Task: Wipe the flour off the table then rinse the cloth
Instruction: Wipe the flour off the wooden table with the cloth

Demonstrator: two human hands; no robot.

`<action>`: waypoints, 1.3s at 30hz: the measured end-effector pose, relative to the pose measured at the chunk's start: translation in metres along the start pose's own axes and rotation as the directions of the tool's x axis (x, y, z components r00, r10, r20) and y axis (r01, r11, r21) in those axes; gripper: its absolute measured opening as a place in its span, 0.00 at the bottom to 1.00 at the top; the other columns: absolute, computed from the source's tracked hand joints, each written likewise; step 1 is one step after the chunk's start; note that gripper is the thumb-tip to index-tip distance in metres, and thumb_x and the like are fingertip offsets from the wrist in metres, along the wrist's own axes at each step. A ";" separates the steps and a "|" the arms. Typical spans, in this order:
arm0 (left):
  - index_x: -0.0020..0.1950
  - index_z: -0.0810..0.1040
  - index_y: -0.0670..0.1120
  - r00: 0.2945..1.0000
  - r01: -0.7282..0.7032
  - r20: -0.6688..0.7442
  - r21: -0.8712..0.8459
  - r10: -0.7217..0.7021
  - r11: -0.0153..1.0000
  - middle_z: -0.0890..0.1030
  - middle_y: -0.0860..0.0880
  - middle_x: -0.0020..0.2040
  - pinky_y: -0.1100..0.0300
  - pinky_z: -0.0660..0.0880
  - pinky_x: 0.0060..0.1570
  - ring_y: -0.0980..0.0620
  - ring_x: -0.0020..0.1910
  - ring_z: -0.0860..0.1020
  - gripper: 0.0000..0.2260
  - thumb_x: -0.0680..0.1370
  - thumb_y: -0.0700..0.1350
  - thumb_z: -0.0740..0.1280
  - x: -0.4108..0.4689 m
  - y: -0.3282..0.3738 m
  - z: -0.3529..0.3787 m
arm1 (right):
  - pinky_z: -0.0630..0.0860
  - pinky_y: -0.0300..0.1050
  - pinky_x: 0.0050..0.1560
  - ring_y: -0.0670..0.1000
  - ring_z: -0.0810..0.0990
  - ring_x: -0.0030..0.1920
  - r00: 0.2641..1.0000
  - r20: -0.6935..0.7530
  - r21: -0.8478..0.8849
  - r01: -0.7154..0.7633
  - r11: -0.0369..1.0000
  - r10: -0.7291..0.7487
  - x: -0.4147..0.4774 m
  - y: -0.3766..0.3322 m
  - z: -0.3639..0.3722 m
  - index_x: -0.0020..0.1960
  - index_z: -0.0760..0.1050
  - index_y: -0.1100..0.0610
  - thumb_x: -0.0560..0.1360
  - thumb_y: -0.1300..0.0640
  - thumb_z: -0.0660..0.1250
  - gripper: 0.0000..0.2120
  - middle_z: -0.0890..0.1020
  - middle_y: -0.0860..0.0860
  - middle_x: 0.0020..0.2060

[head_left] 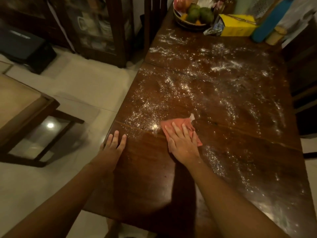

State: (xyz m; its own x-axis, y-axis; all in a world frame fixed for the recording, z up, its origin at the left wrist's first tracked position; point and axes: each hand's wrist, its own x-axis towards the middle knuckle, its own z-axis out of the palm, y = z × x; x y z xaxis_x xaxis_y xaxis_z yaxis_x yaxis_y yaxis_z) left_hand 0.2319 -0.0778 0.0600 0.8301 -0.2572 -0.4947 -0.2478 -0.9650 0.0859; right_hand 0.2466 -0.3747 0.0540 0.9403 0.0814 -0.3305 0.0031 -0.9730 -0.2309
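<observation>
Dark polished wood of a long desk (145, 169) fills the frame under dim light, with pale floor tiles at nine o'clock. White flour (214, 66) is scattered over most of the desk, thickest from eleven to three o'clock of the pink cloth (178, 123), which lies near the desk's left edge. The cloth is pressed flat under the right hand (181, 143), fingers straight and spread. The left hand (114, 143) is laid flat on the desk edge at nine o'clock of the cloth, fingers straight, holding nothing. Flour-free wood is seen at six o'clock of the cloth. A fruit bowl (192, 14) and a yellow box (238, 24) stand at the far end, at twelve o'clock. The wiping seems barely begun. Even pressure is advised, with flour gathered in overlapping strokes toward one spot rather than swept onto the floor. Care is called for near the bowl and box.
</observation>
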 end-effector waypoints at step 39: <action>0.77 0.29 0.47 0.998 -0.060 0.019 -0.007 0.061 0.998 0.32 0.40 0.78 0.43 0.47 0.75 0.39 0.78 0.38 0.41 0.81 0.36 0.60 0.006 -0.010 0.002 | 0.36 0.69 0.75 0.55 0.36 0.80 0.999 -0.028 -0.025 -0.022 0.999 0.022 -0.025 -0.109 0.039 0.78 0.44 0.34 0.84 0.45 0.43 0.24 0.45 0.40 0.80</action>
State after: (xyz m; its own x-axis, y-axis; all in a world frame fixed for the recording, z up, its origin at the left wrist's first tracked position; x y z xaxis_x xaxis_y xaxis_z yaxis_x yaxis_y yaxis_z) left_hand 0.2388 -0.0701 0.0547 0.8041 -0.3142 -0.5047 -0.2940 -0.9480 0.1217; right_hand 0.2091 -0.2618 0.0518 0.9493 0.0542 -0.3097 -0.0094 -0.9797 -0.2002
